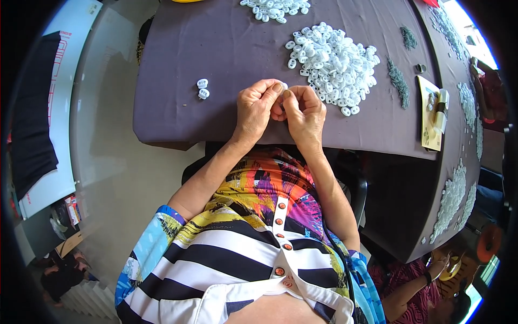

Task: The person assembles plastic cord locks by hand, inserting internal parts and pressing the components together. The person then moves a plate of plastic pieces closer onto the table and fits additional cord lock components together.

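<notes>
My left hand [256, 108] and my right hand [306, 112] meet over the front of the table, thumbs and fingertips pinched together. Between them shows a small white plastic piece [285, 86], mostly covered by the fingers. It looks like the white oval pieces with two holes in the large pile [340, 67] just beyond my right hand. Off to the left, two similar pieces, one [202, 83] above the other [203, 94], lie close together on the cloth.
A grey-purple cloth covers the table [172, 59]. Another white pile [275, 7] lies at the far edge. Small dark grey-green parts form two heaps [408, 38] [398, 82] on the right, near a yellowish card [429, 116]. An adjoining table [426, 229] carries pale heaps; another person's arm [407, 294] is at lower right.
</notes>
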### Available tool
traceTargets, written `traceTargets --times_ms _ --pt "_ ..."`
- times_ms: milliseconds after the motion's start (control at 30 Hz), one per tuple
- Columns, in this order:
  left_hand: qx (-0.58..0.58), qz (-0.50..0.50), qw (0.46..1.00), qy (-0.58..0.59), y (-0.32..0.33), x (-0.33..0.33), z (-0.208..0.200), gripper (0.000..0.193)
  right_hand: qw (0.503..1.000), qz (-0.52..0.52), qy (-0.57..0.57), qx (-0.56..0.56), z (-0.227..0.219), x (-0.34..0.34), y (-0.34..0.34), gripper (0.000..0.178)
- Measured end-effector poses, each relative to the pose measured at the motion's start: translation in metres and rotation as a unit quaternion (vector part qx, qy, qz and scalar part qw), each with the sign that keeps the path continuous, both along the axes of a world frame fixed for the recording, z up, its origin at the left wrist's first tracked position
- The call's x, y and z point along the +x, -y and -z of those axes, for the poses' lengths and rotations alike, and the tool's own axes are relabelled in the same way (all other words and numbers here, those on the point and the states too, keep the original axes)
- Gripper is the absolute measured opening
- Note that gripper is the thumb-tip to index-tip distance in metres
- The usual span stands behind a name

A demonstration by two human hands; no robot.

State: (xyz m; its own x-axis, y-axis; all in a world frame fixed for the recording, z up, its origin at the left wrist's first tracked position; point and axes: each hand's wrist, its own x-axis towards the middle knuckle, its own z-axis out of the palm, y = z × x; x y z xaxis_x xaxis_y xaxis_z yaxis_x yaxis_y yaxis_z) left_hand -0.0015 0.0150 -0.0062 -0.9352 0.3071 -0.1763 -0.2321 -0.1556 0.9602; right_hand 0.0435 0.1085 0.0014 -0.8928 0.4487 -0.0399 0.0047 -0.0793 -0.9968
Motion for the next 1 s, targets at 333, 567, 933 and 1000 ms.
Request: traceTargets --times_ms 333,567,933,1000 --pt "-0.026 -0.019 0.989 -0.147 0.005 0.000 0.010 0.018 0.995 -0.020 0.039 -0.089 0.004 -0.002 -0.014 0.014" --pt "-0.157 -0.003 0.926 -0.344 0.011 -0.005 0.010 0.021 0.986 -0.060 0.055 -0.147 0.001 -0.001 -0.018 0.014" --pt "-0.169 0.005 0.940 -0.298 0.017 -0.009 0.012 0.021 0.955 -0.059 0.003 0.289 -0.004 0.012 -0.020 0.018" --pt "-0.171 -0.002 0.936 -0.309 0.017 -0.008 0.012 0.020 0.902 -0.021 -0.023 0.431 0.002 0.011 -0.024 0.016"
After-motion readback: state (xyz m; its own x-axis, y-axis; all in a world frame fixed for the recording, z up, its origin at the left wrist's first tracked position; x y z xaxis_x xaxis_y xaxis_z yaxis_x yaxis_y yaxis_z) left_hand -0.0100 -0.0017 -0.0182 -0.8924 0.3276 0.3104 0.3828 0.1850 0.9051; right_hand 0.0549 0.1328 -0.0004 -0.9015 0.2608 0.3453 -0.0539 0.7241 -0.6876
